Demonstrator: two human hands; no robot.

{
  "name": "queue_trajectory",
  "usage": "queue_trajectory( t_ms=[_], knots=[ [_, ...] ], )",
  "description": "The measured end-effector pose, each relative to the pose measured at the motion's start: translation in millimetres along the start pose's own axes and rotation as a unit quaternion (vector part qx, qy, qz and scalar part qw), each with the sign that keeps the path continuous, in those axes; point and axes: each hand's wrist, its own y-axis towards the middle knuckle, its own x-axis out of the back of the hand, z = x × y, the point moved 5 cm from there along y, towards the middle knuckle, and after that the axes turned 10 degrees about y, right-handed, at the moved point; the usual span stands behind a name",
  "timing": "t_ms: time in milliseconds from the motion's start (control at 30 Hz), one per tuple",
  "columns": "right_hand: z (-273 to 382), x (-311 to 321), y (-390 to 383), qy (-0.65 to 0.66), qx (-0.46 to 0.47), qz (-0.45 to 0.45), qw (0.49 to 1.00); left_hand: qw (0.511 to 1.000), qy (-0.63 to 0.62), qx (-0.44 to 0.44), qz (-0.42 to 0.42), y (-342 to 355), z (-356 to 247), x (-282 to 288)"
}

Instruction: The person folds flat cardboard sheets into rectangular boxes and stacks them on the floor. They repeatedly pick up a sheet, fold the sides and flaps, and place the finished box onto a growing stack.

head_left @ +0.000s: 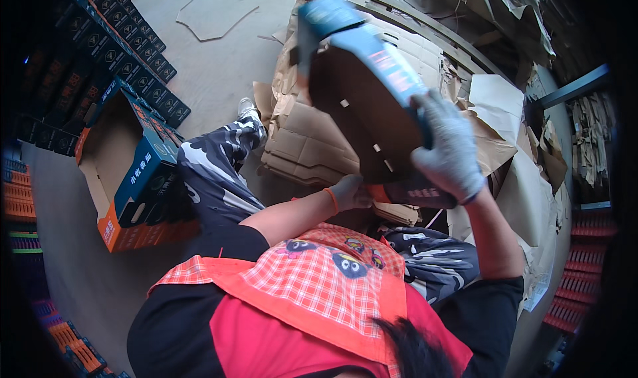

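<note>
A teal and orange cardboard box [355,102] is held up tilted in front of me, its brown inside showing and its far end blurred by motion. My right hand [452,148], in a pale grey glove, grips the box's right side, thumb on the near side. At the lower near corner, my left hand [349,193], in a grey glove with an orange cuff, is closed at the box's edge; its fingertips are partly hidden. Beneath the box lies a stack of flattened brown cardboard [312,135].
An open teal and orange box [126,162] stands on the floor to my left. Behind it rise stacked dark teal boxes [100,45]. Crumpled brown paper [495,105] lies to the right, near red stacked pieces [588,245]. A bent strap [216,39] lies on the floor ahead.
</note>
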Motion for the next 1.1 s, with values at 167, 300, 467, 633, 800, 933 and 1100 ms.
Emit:
queue_trajectory(
  t_ms=[167, 300, 467, 633, 800, 933, 1100],
  knots=[
    [-19.6, -37.4, 17.5, 0.345, -0.046, -0.126, 0.929, 0.617, 0.685, -0.381, -0.065, -116.1, -35.2, -30.0],
    [-52.2, -26.3, 10.7, 0.352, -0.078, -0.379, 0.852, 0.208, 0.729, -0.642, -0.112, -230.8, -83.4, -107.5],
    [-34.0, -4.3, -6.8, -0.021, -0.028, -0.285, 0.958, 0.229, 0.802, -0.506, -0.219, -203.2, -187.1, -149.2],
    [-55.8, 17.5, -16.0, 0.016, -0.018, -0.138, 0.990, 0.225, 0.800, -0.527, -0.179, -190.3, -192.7, -147.3],
    [-51.9, -5.4, 11.2, -0.214, 0.088, 0.050, 0.972, 0.254, 0.783, -0.540, -0.177, -196.0, -190.6, -139.4],
    [-56.5, -36.5, 30.2, -0.140, 0.021, 0.030, 0.989, 0.257, 0.764, -0.563, -0.185, -197.4, -177.6, -137.7],
    [-71.7, -44.3, 35.9, -0.031, -0.115, 0.043, 0.992, 0.295, 0.691, -0.631, -0.193, -204.5, -172.4, -131.2]
  ],
)
